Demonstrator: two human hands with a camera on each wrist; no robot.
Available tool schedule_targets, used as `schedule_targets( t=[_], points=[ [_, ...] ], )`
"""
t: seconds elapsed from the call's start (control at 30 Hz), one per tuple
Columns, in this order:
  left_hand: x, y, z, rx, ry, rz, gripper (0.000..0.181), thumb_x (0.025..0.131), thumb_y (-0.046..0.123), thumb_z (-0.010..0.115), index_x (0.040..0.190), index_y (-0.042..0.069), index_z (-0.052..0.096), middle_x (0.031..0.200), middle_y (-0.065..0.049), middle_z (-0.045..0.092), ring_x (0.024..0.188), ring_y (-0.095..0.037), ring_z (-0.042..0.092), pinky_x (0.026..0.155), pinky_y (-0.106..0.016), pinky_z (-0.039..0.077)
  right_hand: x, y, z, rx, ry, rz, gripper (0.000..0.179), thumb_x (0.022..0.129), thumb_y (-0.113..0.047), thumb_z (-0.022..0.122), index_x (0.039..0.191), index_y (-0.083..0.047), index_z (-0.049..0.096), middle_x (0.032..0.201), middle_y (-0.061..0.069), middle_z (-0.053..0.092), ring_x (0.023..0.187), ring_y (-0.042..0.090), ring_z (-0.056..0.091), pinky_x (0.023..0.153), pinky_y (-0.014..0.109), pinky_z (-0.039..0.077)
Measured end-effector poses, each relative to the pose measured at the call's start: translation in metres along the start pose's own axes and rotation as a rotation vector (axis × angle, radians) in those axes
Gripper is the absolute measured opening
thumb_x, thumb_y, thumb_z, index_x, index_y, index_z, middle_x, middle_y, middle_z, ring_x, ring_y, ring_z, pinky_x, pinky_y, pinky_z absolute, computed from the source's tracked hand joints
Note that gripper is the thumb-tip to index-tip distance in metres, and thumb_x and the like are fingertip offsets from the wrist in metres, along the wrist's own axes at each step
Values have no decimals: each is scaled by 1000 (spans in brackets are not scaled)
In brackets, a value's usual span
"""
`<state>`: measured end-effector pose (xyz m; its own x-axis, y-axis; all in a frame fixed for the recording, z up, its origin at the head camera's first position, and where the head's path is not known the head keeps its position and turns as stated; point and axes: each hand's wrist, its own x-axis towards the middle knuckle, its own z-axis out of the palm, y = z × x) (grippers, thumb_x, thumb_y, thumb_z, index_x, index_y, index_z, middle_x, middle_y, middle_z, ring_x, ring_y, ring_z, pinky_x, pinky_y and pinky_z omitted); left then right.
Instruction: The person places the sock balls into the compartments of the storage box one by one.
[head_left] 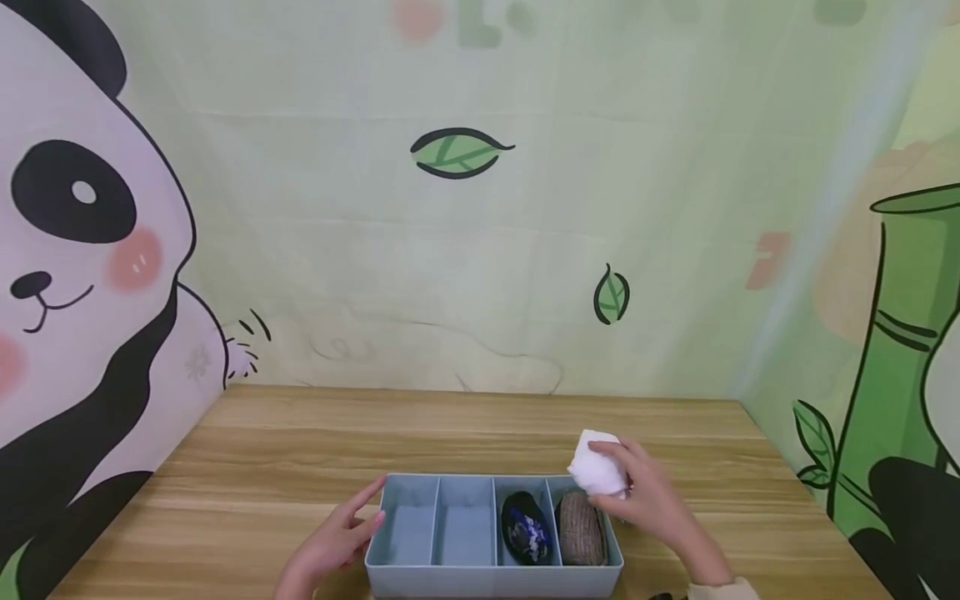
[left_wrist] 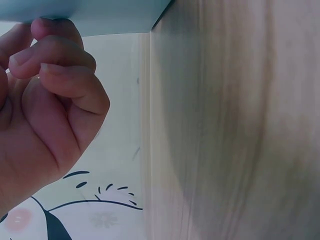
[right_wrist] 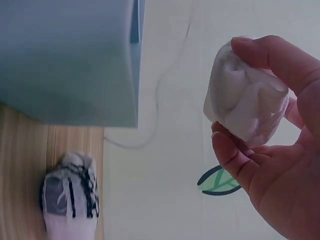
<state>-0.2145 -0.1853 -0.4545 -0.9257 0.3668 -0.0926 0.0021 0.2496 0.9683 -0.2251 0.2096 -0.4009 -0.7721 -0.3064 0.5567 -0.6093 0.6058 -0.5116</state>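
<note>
My right hand [head_left: 647,492] holds a balled-up white sock [head_left: 597,463] between thumb and fingers, above the back right corner of a blue-grey divided box [head_left: 491,582]. In the right wrist view the white sock [right_wrist: 245,95] is raised beside the box wall [right_wrist: 75,80]. At the box's left end, my left hand [head_left: 333,537] touches the rim with index finger and thumb. The left wrist view shows its other fingers [left_wrist: 75,80] loosely bent. A black rolled sock with a blue pattern [head_left: 527,528] lies in the third compartment, a brown ribbed rolled sock [head_left: 581,528] in the rightmost.
The box stands on a wood-grain table [head_left: 300,450]. A black, grey and white rolled sock [right_wrist: 72,195] lies on the table beside the box in the right wrist view. Behind hangs a pale green printed cloth [head_left: 337,250], with a panda [head_left: 82,250] on the left.
</note>
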Motion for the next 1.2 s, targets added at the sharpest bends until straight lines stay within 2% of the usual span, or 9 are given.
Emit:
schedule_targets(
  t=[0.33, 0.43, 0.57, 0.8, 1.1, 1.2],
  points=[
    [0, 0, 1, 16, 12, -3, 57, 95, 19, 45, 141, 3, 17, 56, -1, 38, 41, -8, 27, 41, -19, 26, 5, -11, 12, 102, -17, -27, 52, 63, -1, 76, 112, -1, 57, 111, 17, 50, 75, 17, 52, 56, 23, 47],
    [-1, 0, 0, 14, 10, 0, 57, 95, 20, 45, 141, 2, 17, 55, -1, 38, 41, -8, 27, 41, -19, 26, 7, -15, 17, 91, -15, -30, 52, 62, -2, 76, 111, -2, 57, 110, 16, 50, 75, 17, 51, 57, 23, 47],
    [-1, -1, 0, 11, 7, 1, 58, 95, 20, 45, 141, 2, 16, 55, -1, 38, 40, -8, 26, 41, -19, 26, 8, -19, 25, 80, -9, -2, 52, 61, -4, 77, 110, -5, 59, 111, 16, 48, 79, 21, 51, 58, 23, 46],
    [0, 0, 0, 6, 13, -8, 59, 94, 22, 47, 141, 3, 17, 56, -1, 38, 40, -8, 26, 41, -19, 25, 8, -23, 38, 129, -4, 54, 55, 62, -2, 77, 113, -8, 58, 117, 16, 44, 87, 25, 49, 63, 27, 46],
    [0, 0, 0, 8, 6, -7, 59, 94, 20, 47, 141, 3, 16, 55, 0, 37, 40, -9, 27, 41, -20, 25, 9, -32, 51, 156, -38, 61, 54, 65, -8, 76, 116, -9, 57, 125, 21, 44, 97, 29, 51, 68, 28, 47],
    [0, 0, 0, 5, 4, -10, 59, 94, 20, 47, 141, 3, 16, 55, 0, 37, 39, -8, 27, 40, -20, 25, 11, -35, 55, 164, -46, 33, 54, 66, -9, 76, 116, -8, 56, 125, 22, 43, 101, 32, 50, 71, 30, 47]
  ],
)
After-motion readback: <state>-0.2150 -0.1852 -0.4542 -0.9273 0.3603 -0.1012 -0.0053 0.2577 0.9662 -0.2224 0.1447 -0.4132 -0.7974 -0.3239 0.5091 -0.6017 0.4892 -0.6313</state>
